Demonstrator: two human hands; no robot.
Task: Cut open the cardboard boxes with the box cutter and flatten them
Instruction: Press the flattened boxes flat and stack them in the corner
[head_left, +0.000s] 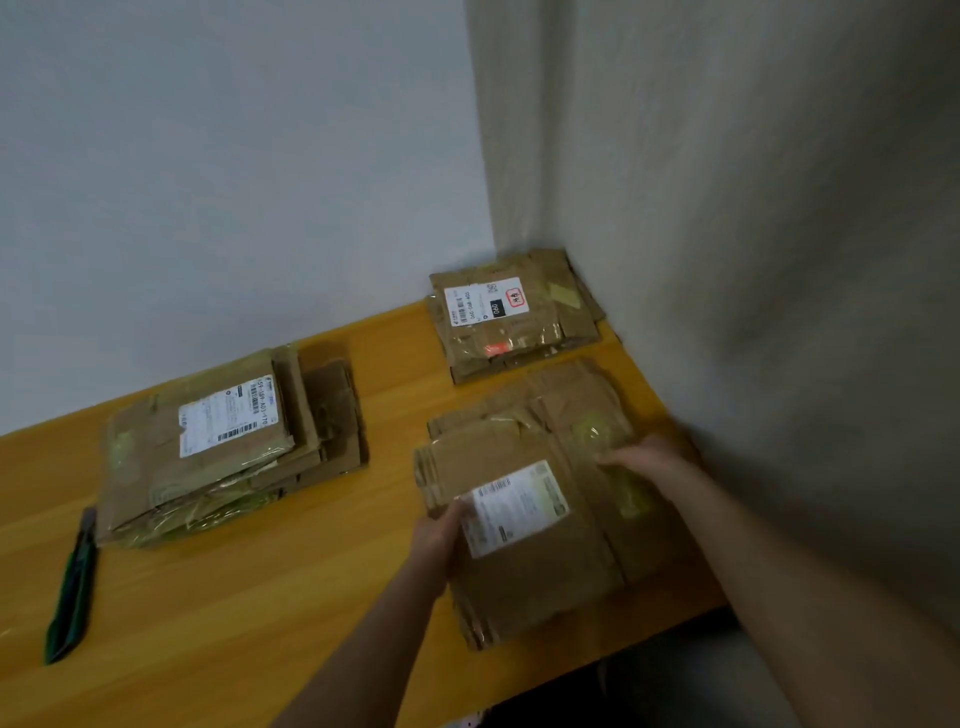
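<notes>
**Both hands on the near pile (569, 397), box cutter (72, 590) lying apart**

Left hand (440, 535) grips the left edge of the top flattened box (530, 587), thumb on top just beside its white shipping label (514, 506). Right hand (647, 457) lies on the far right part of the same pile, fingers stretched out flat over a patch of clear tape; motion blur hides finer detail. The two hands are well apart, one at each side of the cardboard.

This pile sits on the right end of the wooden table (291, 587), near the side wall (753, 260). A second stack of flattened boxes (218, 452), also labelled, lies to the left near the back wall. A third stack (514, 319) rests in the far corner. The green box cutter lies on the table at the far left, just beside the second stack, with neither hand touching it.
</notes>
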